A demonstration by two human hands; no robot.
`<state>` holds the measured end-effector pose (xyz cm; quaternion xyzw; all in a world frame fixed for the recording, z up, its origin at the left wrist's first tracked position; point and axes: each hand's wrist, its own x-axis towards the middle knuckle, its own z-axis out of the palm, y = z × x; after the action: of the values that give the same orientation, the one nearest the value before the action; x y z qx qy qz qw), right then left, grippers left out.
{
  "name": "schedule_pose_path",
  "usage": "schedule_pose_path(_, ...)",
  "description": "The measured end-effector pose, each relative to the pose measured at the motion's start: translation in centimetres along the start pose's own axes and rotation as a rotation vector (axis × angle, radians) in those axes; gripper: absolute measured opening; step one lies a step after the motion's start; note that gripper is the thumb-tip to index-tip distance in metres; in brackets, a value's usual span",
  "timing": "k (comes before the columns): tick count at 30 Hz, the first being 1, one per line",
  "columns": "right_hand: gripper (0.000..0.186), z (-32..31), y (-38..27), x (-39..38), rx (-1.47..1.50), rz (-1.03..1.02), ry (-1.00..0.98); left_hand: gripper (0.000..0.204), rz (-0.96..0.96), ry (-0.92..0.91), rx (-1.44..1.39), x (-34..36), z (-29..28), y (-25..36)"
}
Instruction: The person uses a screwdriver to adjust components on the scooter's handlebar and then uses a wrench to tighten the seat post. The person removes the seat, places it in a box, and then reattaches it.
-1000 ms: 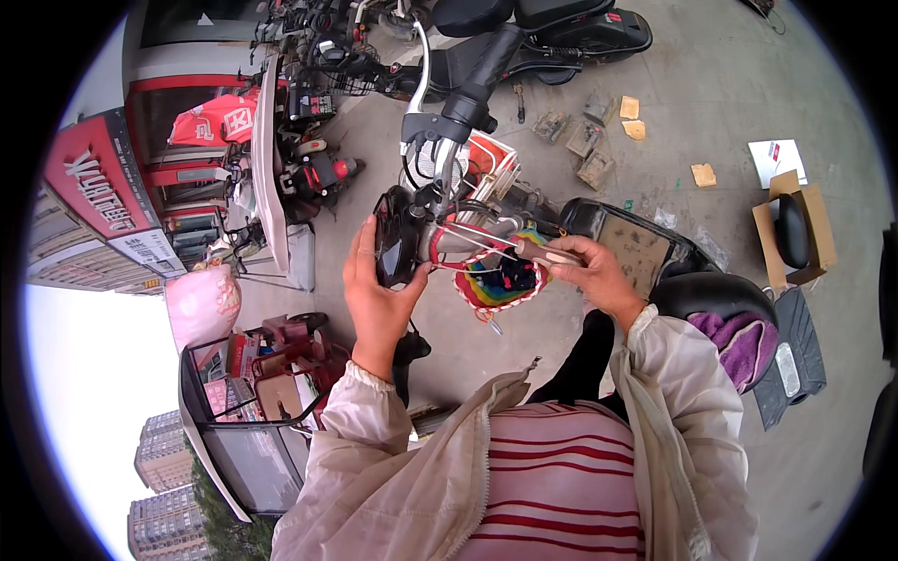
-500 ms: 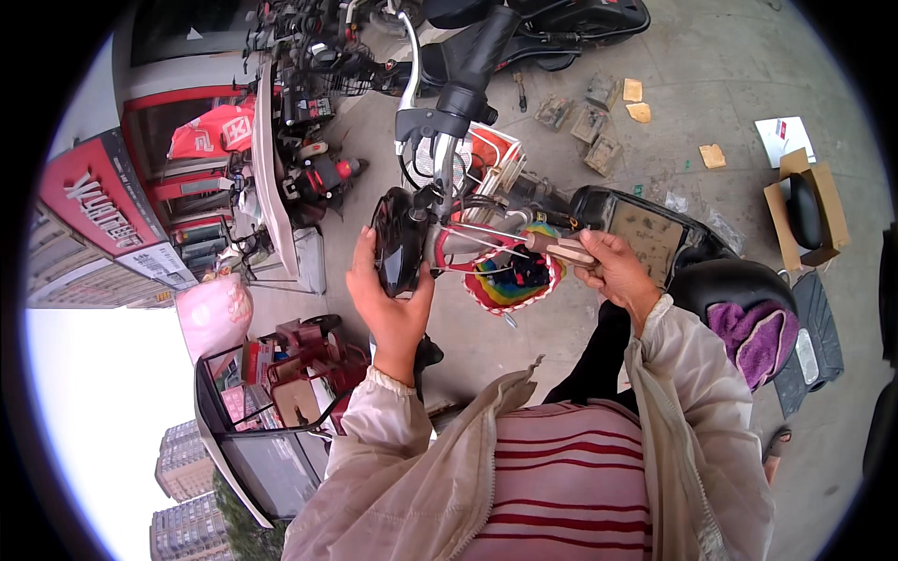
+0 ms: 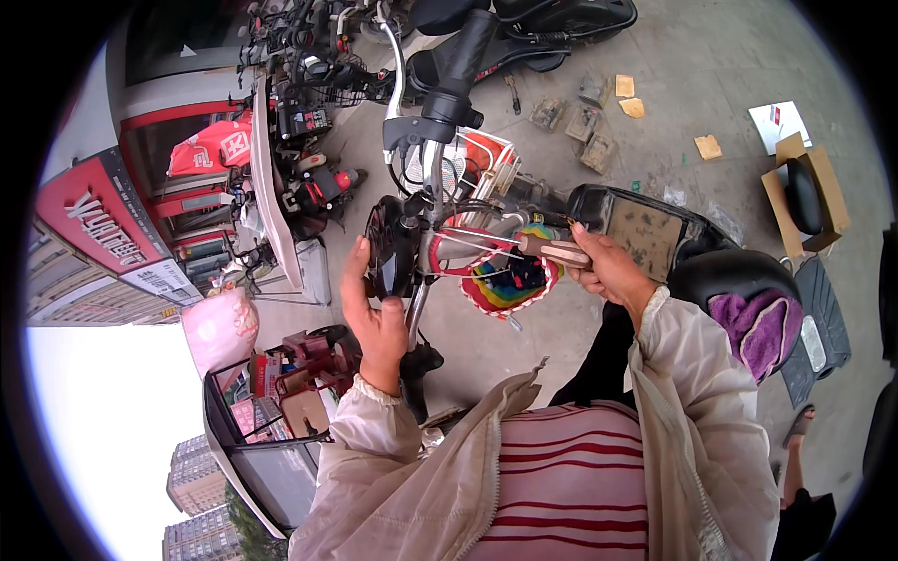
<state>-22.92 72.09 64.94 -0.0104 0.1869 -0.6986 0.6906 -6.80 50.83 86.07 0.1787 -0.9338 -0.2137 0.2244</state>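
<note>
Evidently, in the head view, two bare hands are engaged at the front of a vehicle whose handlebar is fitted with a black grip (image 3: pixel 468 51) and a silver brake lever (image 3: pixel 394 79). A screwdriver (image 3: pixel 557 251) is grasped by its brown handle in the right hand (image 3: pixel 608 266), the fingers being closed about it. Its shaft is directed to the left, past a red frame part (image 3: pixel 441 251), toward a glossy black casing (image 3: pixel 389 245); contact at the tip cannot be confirmed. The casing is located below the handlebar, in front of the left hand (image 3: pixel 374 327). That hand is found cupped and partly spread, its fingers placed along the casing's left side and its thumb near the lower end; whether any pressure is applied cannot be told.

Beneath the screwdriver, a multicoloured basket (image 3: pixel 493 312) with a red-and-white rim is noted, dark contents being visible inside. To the right, a purple cloth (image 3: pixel 756 327) is laid on a rounded black seat (image 3: pixel 716 276).

Farther right, a black rounded part (image 3: pixel 803 203) is contained in an opened cardboard box (image 3: pixel 835 210) on the pavement. Nearer the upper middle, dirt-coated blocks (image 3: pixel 597 152) are scattered beside yellowish pieces (image 3: pixel 632 107). At the lower right, a bystander's sandalled foot (image 3: pixel 801 426) is observed.
</note>
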Motion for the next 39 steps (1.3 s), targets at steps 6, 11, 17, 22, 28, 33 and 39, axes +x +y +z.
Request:
schedule_pose_path(6,0.022,0.6,1.3,1.2,-0.169,-0.332,0.1,0.047,-0.389,-0.011,-0.133,6.8,-0.9,-2.3)
schedule_pose_path(11,0.019,0.2,0.7,1.2,-0.196,-0.12,0.12,0.033,-0.366,-0.295,-0.159,9.0,0.8,-1.4)
schedule_pose_path(17,0.031,0.9,0.0,1.3,-0.156,-0.214,0.065,0.032,-0.374,-0.348,-0.133,9.1,0.3,-1.4)
schedule_pose_path(22,0.03,0.1,0.7,2.3,-0.118,-0.23,0.167,0.035,-0.465,-0.331,-0.279,9.0,1.1,0.1)
schedule_pose_path(28,0.032,0.8,-0.4,1.6,-0.043,-0.195,0.152,0.034,-0.469,-0.343,-0.289,9.1,1.2,0.0)
schedule_pose_path(33,0.035,-0.3,0.2,2.3,-0.226,-0.339,0.132,0.033,-0.423,-0.337,-0.216,9.1,1.4,0.1)
schedule_pose_path(39,0.031,0.3,-1.7,1.1,-0.12,-0.165,0.109,0.033,-0.413,-0.322,-0.185,9.0,1.1,-0.3)
